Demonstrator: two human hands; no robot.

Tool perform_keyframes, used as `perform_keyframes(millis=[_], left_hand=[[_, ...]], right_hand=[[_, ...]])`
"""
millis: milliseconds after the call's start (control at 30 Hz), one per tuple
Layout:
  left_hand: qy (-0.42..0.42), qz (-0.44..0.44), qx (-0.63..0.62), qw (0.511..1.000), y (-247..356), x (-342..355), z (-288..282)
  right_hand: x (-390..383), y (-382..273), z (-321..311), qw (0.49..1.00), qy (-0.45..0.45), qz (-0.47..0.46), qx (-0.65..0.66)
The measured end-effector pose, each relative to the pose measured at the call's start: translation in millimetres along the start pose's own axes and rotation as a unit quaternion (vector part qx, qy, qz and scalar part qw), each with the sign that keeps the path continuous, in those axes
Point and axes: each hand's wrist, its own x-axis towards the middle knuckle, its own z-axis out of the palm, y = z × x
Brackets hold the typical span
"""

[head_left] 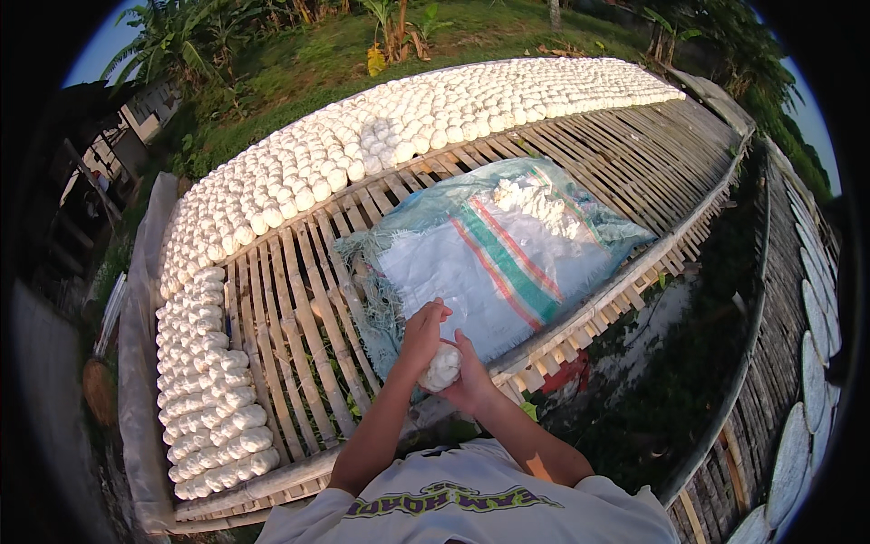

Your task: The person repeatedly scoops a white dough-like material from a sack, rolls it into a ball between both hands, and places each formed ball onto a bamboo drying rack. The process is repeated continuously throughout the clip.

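Observation:
Low in the middle, in front of my shirt, my two hands meet around a white, lumpy ball [442, 367] that looks like a coiled clump of strands. My right hand [471, 375] cups it from the right, fingers closed about its side. On the ball's upper left lies my left hand [422, 332], its fingers bent toward the right hand; its palm side is hidden. Just beyond them a woven sack [426, 272], white with green and red stripes, is spread on a bamboo slat rack [299, 326]. A loose heap of white strands [539, 205] rests on the sack's far part.
Rows of similar white balls [299, 172] cover the rack's far side and left end. At right stands another bamboo rack [739, 435] with pale round sheets [793, 453] along it. A dark gap separates the racks. Grass [326, 68] and plants lie behind.

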Motion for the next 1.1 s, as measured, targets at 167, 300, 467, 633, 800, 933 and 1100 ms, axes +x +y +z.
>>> perform_keyframes(millis=[167,300,467,633,800,933,1100], left_hand=[[0.004,-0.088,-0.266,0.960,-4,-20,-8],[-0.129,-0.147,-0.567,0.800,0,-39,-22],[-0.139,-0.230,-0.633,0.726,-12,-30,-33],[-0.100,-0.247,-0.649,0.713,-31,-28,-21],[0.014,-0.205,-0.584,0.785,-19,-35,-8],[-0.128,-0.191,-0.534,0.814,3,-36,-24],[-0.083,-0.186,-0.462,0.863,7,-39,-11]], right_hand=[[4,3,17,0.962,0.045,-0.213,-0.162],[-15,-10,33,0.659,0.059,-0.326,-0.675],[7,-35,35,0.559,-0.012,-0.532,-0.636],[33,-5,19,0.645,-0.083,-0.512,-0.561],[27,6,14,0.731,0.014,-0.489,-0.476],[8,2,12,0.661,-0.070,-0.539,-0.517],[17,-16,7,0.705,-0.086,-0.497,-0.499]])
